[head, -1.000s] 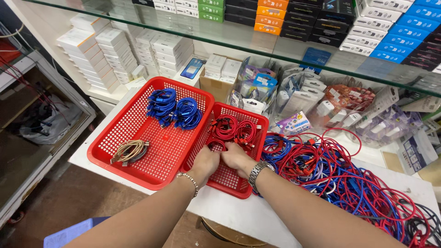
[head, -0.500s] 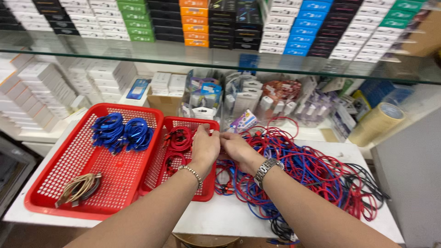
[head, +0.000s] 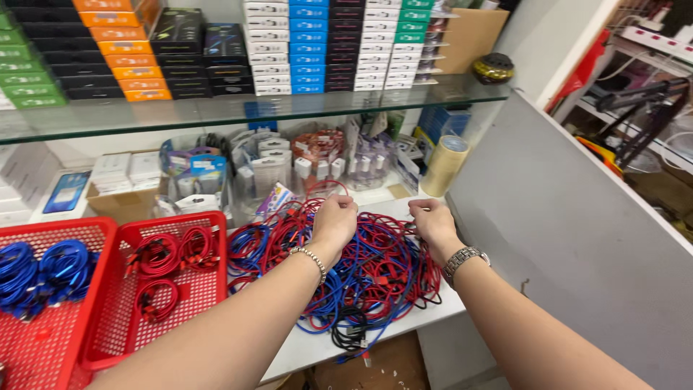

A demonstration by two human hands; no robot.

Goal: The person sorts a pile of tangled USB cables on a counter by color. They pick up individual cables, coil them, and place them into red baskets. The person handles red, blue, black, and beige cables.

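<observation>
Red, blue and black cables (head: 361, 274); red baskets (head: 209, 224); yellowish tape roll (head: 444, 165).

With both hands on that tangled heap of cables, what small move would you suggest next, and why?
Probably lift one red cable free. The left hand and right hand both pinch at the top of the mixed cable pile, where red, blue and black strands are interlaced. The smaller red basket already holds coiled red cables, apart from the pile.

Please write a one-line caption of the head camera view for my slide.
Left hand and right hand reach into a tangled pile of cables beside a red basket.
</observation>
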